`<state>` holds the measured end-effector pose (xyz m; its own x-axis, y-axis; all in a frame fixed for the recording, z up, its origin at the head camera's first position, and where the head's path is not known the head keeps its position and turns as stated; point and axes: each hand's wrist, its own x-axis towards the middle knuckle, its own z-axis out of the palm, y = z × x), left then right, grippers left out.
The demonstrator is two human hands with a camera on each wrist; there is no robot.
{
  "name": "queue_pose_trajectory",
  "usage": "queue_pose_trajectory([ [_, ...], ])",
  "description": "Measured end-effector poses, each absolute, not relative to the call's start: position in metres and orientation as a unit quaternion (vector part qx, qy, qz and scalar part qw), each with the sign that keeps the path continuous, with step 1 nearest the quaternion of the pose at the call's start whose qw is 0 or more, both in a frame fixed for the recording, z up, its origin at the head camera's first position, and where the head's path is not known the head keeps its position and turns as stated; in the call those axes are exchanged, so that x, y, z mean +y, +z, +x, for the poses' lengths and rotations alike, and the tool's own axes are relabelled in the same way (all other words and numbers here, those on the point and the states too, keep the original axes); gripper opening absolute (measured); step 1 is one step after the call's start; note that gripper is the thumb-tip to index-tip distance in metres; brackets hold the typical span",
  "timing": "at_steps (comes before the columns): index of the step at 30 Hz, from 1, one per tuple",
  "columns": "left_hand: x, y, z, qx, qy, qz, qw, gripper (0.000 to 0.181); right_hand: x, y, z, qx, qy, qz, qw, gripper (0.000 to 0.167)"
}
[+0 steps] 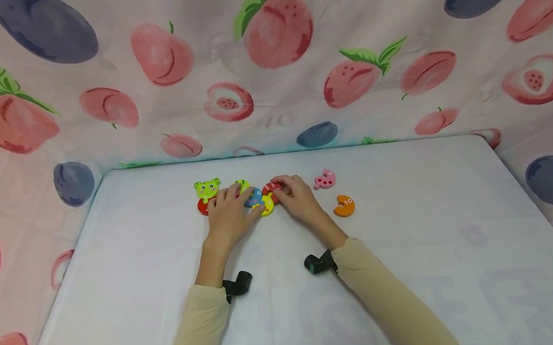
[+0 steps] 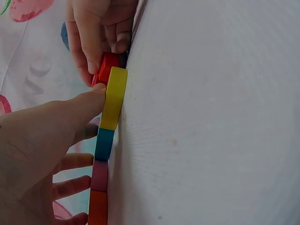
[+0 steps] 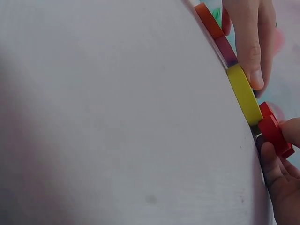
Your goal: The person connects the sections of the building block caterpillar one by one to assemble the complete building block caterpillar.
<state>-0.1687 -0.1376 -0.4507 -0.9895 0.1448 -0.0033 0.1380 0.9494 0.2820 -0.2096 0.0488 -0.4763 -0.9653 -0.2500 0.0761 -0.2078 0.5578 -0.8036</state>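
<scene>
A row of colourful curved puzzle pieces, like a caterpillar, lies on the table. Its left end is a green piece with an animal face (image 1: 207, 189), above a red piece (image 1: 203, 207). My left hand (image 1: 227, 216) rests across the row with fingers spread, covering some middle pieces. Its thumb touches the yellow piece (image 2: 114, 101), beside the blue piece (image 1: 254, 198). At the row's right end my right hand (image 1: 301, 197) pinches a red curved piece (image 3: 273, 133) between thumb and fingers. That piece looks slightly tilted against the yellow one in the right wrist view.
Right of the right hand lie a loose pink piece with dark dots (image 1: 325, 179) and an orange piece (image 1: 344, 206) bearing a number. The white tabletop (image 1: 420, 247) ends at a fruit-printed cloth (image 1: 288, 96) behind. Dark cameras sit on both wrists.
</scene>
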Motion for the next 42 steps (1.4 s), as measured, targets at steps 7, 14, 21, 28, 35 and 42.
queue_pose_trajectory([
  [7, -0.138, -0.449, -0.17, 0.987, 0.141, 0.072, 0.011, 0.063, 0.046, -0.47, -0.208, 0.887, -0.445, -0.121, 0.014, 0.031],
  [14, -0.138, -0.447, -0.172, 0.988, 0.139, 0.073, 0.013, 0.064, 0.044, -0.467, -0.212, 0.898, -0.425, -0.115, 0.023, 0.032],
  [21, -0.139, -0.447, -0.173, 0.988, 0.134, 0.071, 0.012, 0.064, 0.039, -0.466, -0.212, 0.927, -0.36, -0.098, 0.04, 0.037],
  [28, -0.133, -0.445, -0.171, 0.986, 0.146, 0.076, 0.022, 0.059, 0.047, -0.465, -0.186, 0.905, -0.415, -0.082, 0.033, 0.068],
  [35, -0.124, -0.447, -0.167, 0.984, 0.156, 0.072, 0.049, 0.049, 0.07, -0.464, -0.157, 0.872, -0.488, -0.039, 0.03, 0.071],
  [42, -0.116, -0.447, -0.163, 0.986, 0.147, 0.069, 0.049, 0.047, 0.095, -0.461, -0.146, 0.861, -0.506, 0.004, 0.043, 0.066],
])
